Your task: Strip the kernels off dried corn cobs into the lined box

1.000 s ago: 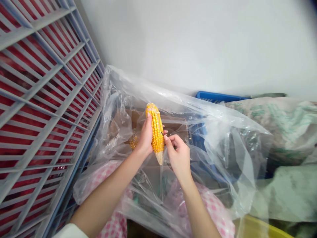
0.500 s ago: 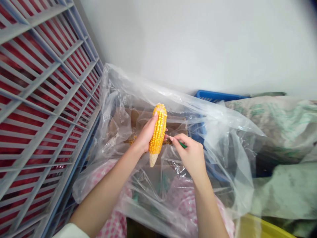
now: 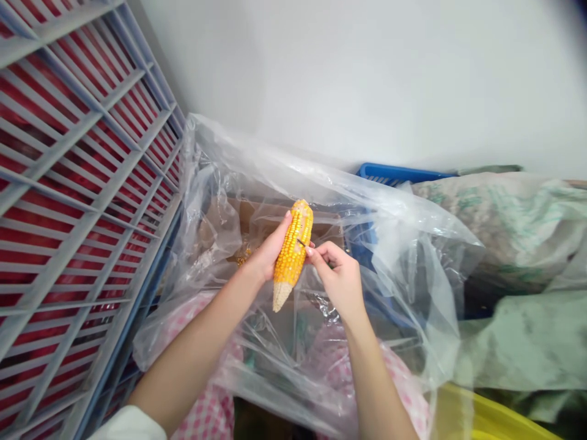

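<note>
Left hand [image 3: 272,249] clasps the corn [image 3: 288,269] — one strip [image 3: 301,231] bare, most visible kernels [image 3: 287,244] remaining; right hand [image 3: 339,278] pinches a thin tool [image 3: 301,242].

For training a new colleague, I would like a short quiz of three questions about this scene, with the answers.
1. Which hand grips the cob?
2. True or false: kernels cover the whole length of the cob.
3. What does the right hand pinch? (a) the bag (b) a thin tool (c) the blue crate

Key: 1. Left hand. 2. False; its lower tip is bare. 3. b.
</note>
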